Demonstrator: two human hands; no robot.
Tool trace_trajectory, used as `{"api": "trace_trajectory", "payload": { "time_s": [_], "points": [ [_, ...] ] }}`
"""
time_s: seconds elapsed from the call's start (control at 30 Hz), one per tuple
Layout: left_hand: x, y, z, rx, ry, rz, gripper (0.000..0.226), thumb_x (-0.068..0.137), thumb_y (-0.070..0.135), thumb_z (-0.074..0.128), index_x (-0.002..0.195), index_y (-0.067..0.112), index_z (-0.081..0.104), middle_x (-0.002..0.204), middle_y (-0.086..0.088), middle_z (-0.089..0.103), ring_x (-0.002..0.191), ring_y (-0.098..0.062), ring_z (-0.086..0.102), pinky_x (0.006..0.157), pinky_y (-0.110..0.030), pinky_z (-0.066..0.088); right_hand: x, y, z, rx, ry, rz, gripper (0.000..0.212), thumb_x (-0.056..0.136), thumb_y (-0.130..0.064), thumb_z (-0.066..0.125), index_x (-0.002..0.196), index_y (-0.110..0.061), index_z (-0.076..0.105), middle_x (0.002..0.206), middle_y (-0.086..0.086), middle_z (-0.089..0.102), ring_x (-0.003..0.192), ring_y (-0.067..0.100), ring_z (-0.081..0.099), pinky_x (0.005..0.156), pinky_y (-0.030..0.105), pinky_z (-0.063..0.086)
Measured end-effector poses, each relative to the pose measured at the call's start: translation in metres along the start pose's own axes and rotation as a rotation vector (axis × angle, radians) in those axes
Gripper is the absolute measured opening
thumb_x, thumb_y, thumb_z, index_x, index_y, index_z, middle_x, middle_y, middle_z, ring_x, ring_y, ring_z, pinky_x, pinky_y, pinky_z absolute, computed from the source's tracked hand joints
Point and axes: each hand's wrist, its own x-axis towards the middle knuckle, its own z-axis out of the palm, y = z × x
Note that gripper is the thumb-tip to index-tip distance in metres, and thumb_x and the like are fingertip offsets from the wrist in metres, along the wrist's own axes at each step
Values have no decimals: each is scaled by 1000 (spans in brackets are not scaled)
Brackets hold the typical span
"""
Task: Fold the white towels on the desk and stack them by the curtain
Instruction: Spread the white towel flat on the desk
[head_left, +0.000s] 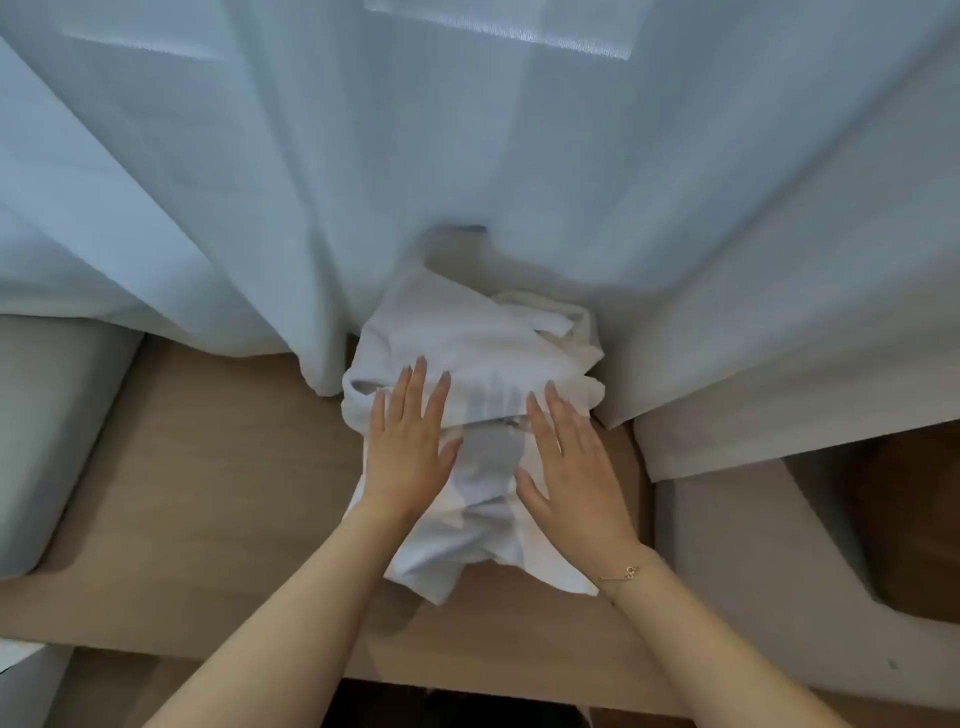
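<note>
A heap of rumpled white towels (467, 343) lies at the back of the wooden desk (218, 467), right against the pale sheer curtain (467, 156). A nearer white towel (488, 519) spreads from the heap toward me, wrinkled, its front corners hanging loose. My left hand (410, 447) lies flat on this towel's left side, fingers straight and reaching onto the heap's front edge. My right hand (569, 462) presses flat on the towel's right side, fingers straight. Neither hand grips any cloth.
A grey upholstered seat (47, 441) flanks the desk on the left, and another grey cushion (753, 571) on the right. The curtain drapes over the desk's back edge. The desk's front edge (467, 675) is close to me.
</note>
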Motion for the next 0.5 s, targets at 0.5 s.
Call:
{"api": "trace_trajectory", "payload": {
  "time_s": [0.5],
  "points": [
    [15, -9, -27, -828, -144, -308, 8, 93, 21, 64, 85, 18, 62, 105, 22, 64, 101, 15, 55, 86, -15, 44, -4, 27, 25, 243, -61, 93, 69, 93, -34, 61, 152, -25, 26, 160, -10, 9, 146, 9, 10, 116, 25, 13]
  ]
}}
